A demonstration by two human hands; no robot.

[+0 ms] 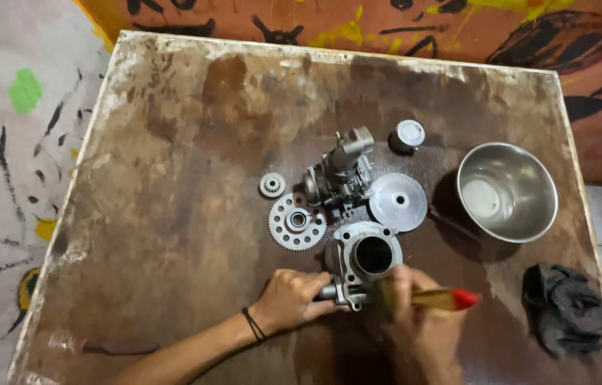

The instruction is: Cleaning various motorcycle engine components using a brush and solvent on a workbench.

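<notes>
left hand (291,299) – clamped on small metal part (344,291) at table's (173,214) near edge | right hand (415,314) – closed round one red-tipped brush (429,298) | two gears (297,221), one cylinder (365,251), one disc (398,202), one steel bowl (506,191), one dark rag (564,308)

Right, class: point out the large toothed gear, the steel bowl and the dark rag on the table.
Large toothed gear (297,221): head view, on its hub.
Steel bowl (537,178): head view, on its inner wall.
Dark rag (564,308): head view, on its crumpled middle.
</notes>
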